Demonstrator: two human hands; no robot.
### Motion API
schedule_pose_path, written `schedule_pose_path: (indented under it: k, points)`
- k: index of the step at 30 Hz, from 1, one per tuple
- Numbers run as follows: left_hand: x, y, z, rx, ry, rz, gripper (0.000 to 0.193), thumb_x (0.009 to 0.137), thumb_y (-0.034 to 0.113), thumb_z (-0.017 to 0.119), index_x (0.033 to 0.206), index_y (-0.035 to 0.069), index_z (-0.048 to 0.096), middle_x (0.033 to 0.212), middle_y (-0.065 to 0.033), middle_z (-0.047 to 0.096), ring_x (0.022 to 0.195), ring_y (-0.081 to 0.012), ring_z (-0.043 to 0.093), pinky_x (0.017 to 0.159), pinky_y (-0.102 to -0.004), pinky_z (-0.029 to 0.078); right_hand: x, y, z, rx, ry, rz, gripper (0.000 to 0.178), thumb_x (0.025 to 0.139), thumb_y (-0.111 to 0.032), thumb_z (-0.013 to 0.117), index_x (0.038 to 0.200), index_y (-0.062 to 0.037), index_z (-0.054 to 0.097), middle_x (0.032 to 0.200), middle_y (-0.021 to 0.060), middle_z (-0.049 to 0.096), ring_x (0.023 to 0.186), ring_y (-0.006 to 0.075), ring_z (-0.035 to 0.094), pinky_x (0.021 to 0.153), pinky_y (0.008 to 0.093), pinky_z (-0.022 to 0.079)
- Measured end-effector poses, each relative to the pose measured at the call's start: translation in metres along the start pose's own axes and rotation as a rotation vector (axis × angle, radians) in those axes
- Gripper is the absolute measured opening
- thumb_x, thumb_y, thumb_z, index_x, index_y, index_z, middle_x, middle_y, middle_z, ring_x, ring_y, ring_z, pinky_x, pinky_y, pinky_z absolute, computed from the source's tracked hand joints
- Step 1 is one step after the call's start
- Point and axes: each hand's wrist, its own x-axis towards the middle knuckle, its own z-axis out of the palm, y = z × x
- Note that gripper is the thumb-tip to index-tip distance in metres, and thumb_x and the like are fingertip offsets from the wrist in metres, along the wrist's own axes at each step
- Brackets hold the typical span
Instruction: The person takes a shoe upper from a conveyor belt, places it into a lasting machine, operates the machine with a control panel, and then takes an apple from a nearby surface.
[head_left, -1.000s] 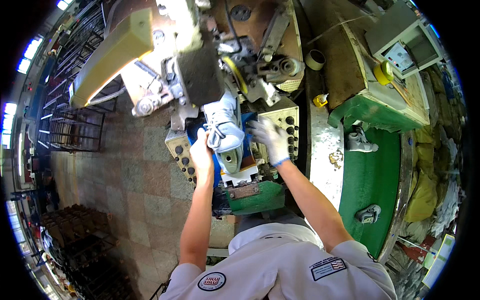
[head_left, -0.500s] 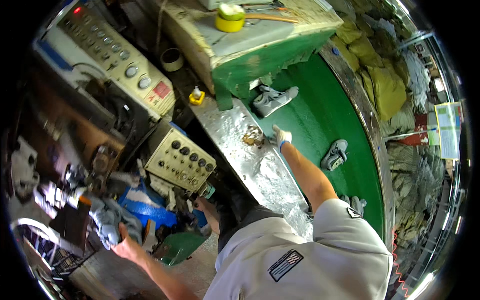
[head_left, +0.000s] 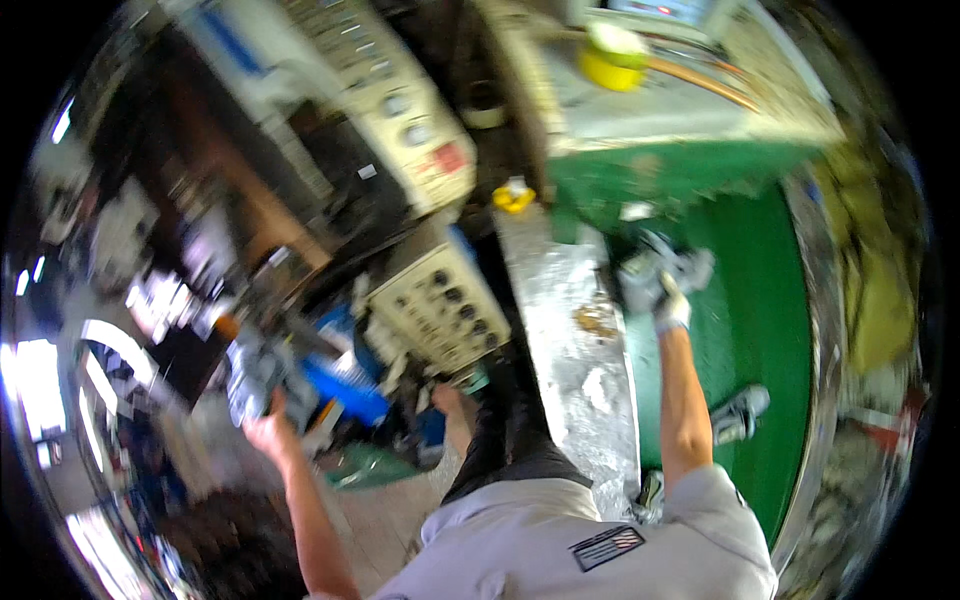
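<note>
My left hand [head_left: 268, 428] reaches out to the left, its fingers closed round a grey shoe [head_left: 252, 375] beside a dark block of machinery [head_left: 188, 362]. On the right, my right hand [head_left: 672, 303], in a pale glove, is at the near side of another grey shoe [head_left: 692, 265] on the green surface [head_left: 755, 320]. Blur hides how its fingers lie against that shoe. A further grey shoe [head_left: 740, 413] rests on the green surface nearer to me, and part of one more [head_left: 650, 497] shows by my right arm.
A shiny metal ledge [head_left: 575, 340] runs along the green surface. Left of it stands a control box with knobs [head_left: 440, 305]; a larger panel [head_left: 400, 110] is behind. A yellow tape roll [head_left: 610, 70] sits on the worn bench [head_left: 690, 110]. Olive sacks [head_left: 865, 270] lie far right.
The view has turned, shifting the scene right. My right hand has gone from beside the metal ledge to the far grey shoe. My left hand keeps hold of its shoe.
</note>
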Motion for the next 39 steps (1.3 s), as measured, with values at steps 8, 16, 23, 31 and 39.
schedule_pose_path:
  k: [8,16,23,31,39]
  points:
    - [-0.015,0.030,-0.016,-0.159,-0.098,-0.068,0.045,0.080,0.015,0.085,0.119,0.000,0.066,0.113,-0.0104,0.072,0.102,-0.0215,0.066,0.094,-0.0348,0.051,-0.303,0.018,0.118,0.287,-0.538,0.378,0.078,0.095,-0.062,0.056,0.146,-0.0042,0.050,0.140,0.0148,0.059,0.125,0.0357,0.057,0.108,0.0516,0.045]
    - [-0.007,0.023,-0.026,-0.203,-0.268,-0.112,0.063,0.078,0.021,0.090,0.129,-0.001,0.062,0.118,-0.0127,0.071,0.108,-0.0242,0.067,0.098,-0.0356,0.051,-0.373,0.078,0.239,-0.341,-0.780,0.246,0.055,0.098,-0.039,0.063,0.134,0.0014,0.057,0.117,0.0122,0.067,0.099,0.0254,0.066,0.090,0.0400,0.055]
    - [0.002,0.017,-0.039,-0.265,-0.406,-0.134,0.073,0.079,0.028,0.087,0.140,0.003,0.056,0.125,-0.0153,0.070,0.112,-0.0264,0.068,0.099,-0.0368,0.052,-0.455,0.100,0.324,-0.370,-0.846,0.266,0.069,0.096,-0.025,0.067,0.151,0.0081,0.041,0.127,0.0136,0.065,0.108,0.0175,0.065,0.096,0.0288,0.051]
    - [0.054,0.009,-0.101,-0.207,-0.718,-0.144,0.079,0.071,0.018,0.085,0.143,0.004,0.055,0.131,-0.0183,0.068,0.123,-0.0275,0.065,0.107,-0.0371,0.048,-0.504,0.125,0.375,-0.170,-0.973,0.510,0.072,0.094,-0.020,0.067,0.152,0.0092,0.036,0.131,0.0193,0.063,0.111,0.0263,0.068,0.099,0.0354,0.055]
    - [0.081,-0.016,-0.049,-0.895,-0.807,-0.454,0.050,0.091,0.012,0.075,0.134,-0.008,0.059,0.112,-0.0107,0.071,0.089,-0.0151,0.070,0.080,-0.0283,0.060,-0.483,0.179,0.413,-0.420,-0.964,0.326,0.055,0.101,-0.021,0.063,0.148,0.0018,0.049,0.134,0.0098,0.063,0.117,0.0162,0.060,0.102,0.0305,0.048]
